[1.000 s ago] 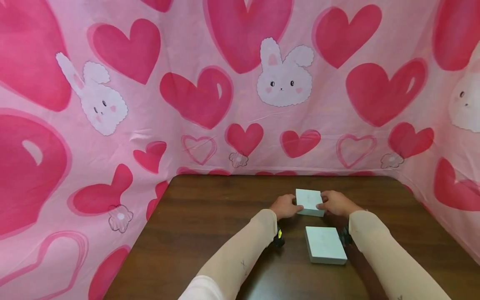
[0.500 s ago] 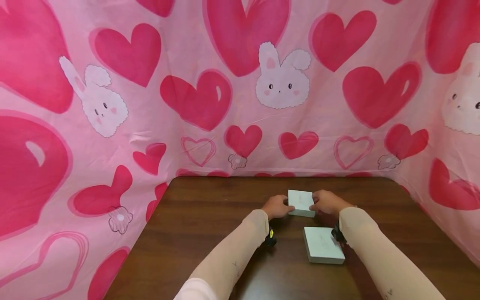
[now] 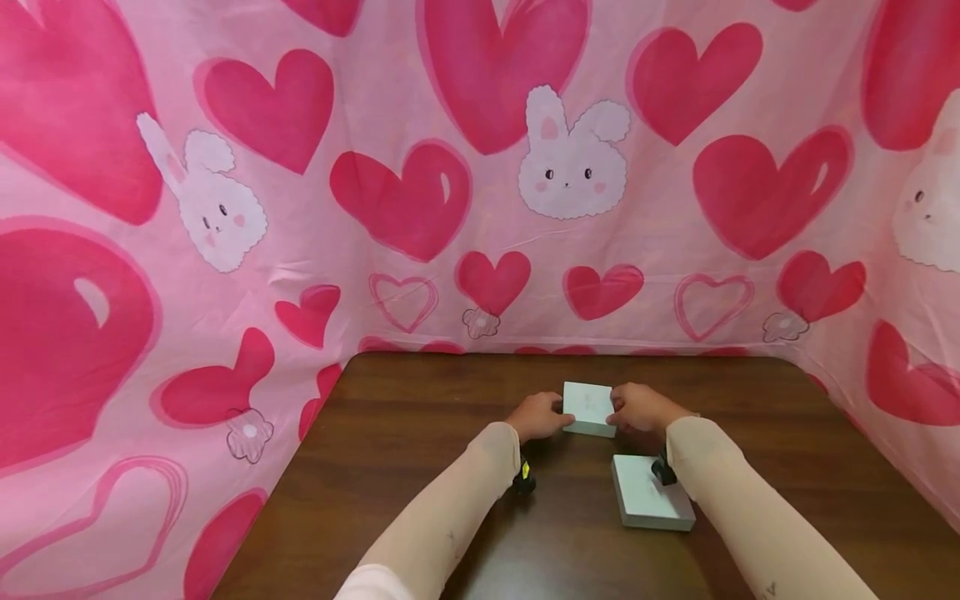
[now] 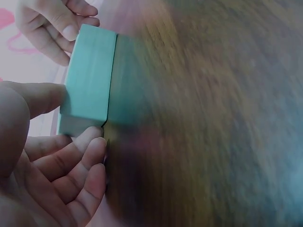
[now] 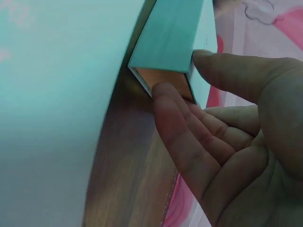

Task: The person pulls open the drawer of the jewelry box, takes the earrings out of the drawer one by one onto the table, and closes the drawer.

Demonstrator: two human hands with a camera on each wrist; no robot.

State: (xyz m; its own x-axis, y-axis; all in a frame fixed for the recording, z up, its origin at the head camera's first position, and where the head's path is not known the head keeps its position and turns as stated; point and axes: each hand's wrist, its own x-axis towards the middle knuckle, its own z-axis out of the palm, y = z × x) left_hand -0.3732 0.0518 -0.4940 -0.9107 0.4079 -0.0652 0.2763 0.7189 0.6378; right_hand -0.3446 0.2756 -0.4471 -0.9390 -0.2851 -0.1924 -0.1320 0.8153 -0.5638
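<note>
A small pale mint box [image 3: 588, 405] lies on the table, held between both hands at its two short sides. My left hand [image 3: 537, 416] grips the left end, with the thumb at the upper edge and fingers against the side in the left wrist view. At the other end, my right hand [image 3: 643, 407] pinches the box, its thumb on the top and fingertips at the end face. A larger, flat mint box [image 3: 648, 497] lies nearer, partly under the right wrist; it fills the left of the right wrist view.
The brown wooden table [image 3: 390, 467] has a dark grain. Pink cloth [image 3: 450, 225] with hearts and rabbits hangs behind it and at both sides. A black wrist camera [image 3: 524, 478] sits under the left wrist.
Both hands have moved left across the table with the small box between them. The larger box stays in place, and the right wrist now overlaps its upper right part.
</note>
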